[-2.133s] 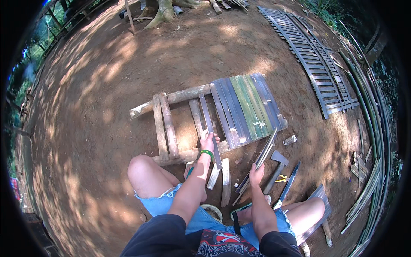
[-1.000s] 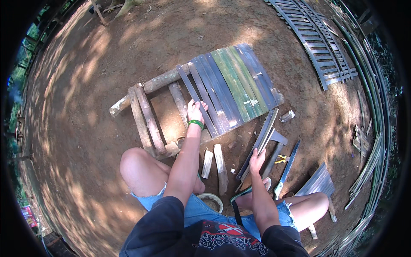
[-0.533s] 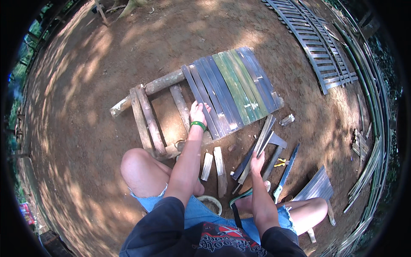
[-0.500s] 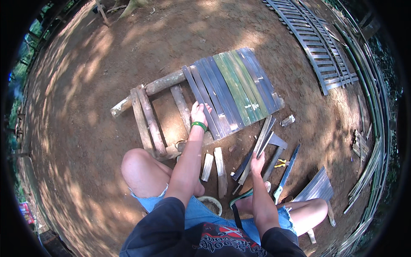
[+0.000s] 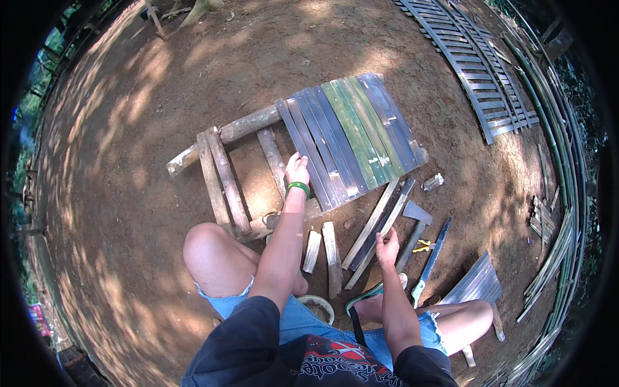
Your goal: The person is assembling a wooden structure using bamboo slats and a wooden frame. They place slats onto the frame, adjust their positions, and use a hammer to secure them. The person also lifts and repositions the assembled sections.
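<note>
Flattened bamboo slats (image 5: 351, 132) lie side by side across a frame of round logs (image 5: 251, 122). My left hand (image 5: 297, 171), with a green wristband, is at the near-left edge of these slats, its fingers closed around the edge of the outermost one. On the ground in front, several loose bamboo strips (image 5: 372, 222) lie slanted, pale and dark. Over the near end of the rightmost strip is my right hand (image 5: 387, 249), its fingers apart and holding nothing. A hatchet (image 5: 418, 213) rests just right of that hand.
Yellow pliers (image 5: 423, 246) and a handsaw (image 5: 433, 260) lie right of the hatchet. Split wood pieces (image 5: 332, 258) and a bowl (image 5: 327, 304) are close to my legs. A dark slatted panel (image 5: 480, 84) stretches along the far right, beside long bamboo poles (image 5: 570, 155).
My right hand has let go of the bamboo strips, which now lie spread on the ground. My left hand's fingers have drawn back from the slat's top and curled at its edge.
</note>
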Tool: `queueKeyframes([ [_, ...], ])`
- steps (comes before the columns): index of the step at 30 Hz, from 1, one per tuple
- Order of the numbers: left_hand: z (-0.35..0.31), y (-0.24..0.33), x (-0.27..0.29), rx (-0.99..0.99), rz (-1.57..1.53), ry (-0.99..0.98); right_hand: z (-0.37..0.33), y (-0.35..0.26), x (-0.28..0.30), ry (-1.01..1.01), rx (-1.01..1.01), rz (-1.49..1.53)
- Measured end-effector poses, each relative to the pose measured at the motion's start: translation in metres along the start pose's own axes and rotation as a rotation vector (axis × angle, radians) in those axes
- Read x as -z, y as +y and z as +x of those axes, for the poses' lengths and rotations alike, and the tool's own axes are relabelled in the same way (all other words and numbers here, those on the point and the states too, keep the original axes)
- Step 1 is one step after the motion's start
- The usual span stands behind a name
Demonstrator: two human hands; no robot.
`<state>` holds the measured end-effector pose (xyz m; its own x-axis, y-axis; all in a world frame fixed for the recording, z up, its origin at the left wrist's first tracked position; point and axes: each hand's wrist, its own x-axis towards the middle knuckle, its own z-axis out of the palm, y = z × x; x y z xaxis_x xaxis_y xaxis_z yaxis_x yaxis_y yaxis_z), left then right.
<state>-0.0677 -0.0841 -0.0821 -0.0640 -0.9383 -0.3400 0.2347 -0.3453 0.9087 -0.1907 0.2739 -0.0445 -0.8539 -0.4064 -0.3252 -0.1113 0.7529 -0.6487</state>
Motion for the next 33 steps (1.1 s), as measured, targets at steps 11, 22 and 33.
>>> queueKeyframes([
  [11,-0.035,0.122,-0.028,-0.093,0.73,-0.252,-0.005,-0.175,0.038,0.115,0.767,0.065],
  [22,-0.055,0.211,-0.03,-0.77,1.35,-0.53,0.031,-0.259,0.027,-0.429,0.781,-0.254],
  [33,-0.014,0.076,0.01,0.181,0.184,-0.169,-0.018,-0.257,-0.112,-0.242,0.428,0.098],
])
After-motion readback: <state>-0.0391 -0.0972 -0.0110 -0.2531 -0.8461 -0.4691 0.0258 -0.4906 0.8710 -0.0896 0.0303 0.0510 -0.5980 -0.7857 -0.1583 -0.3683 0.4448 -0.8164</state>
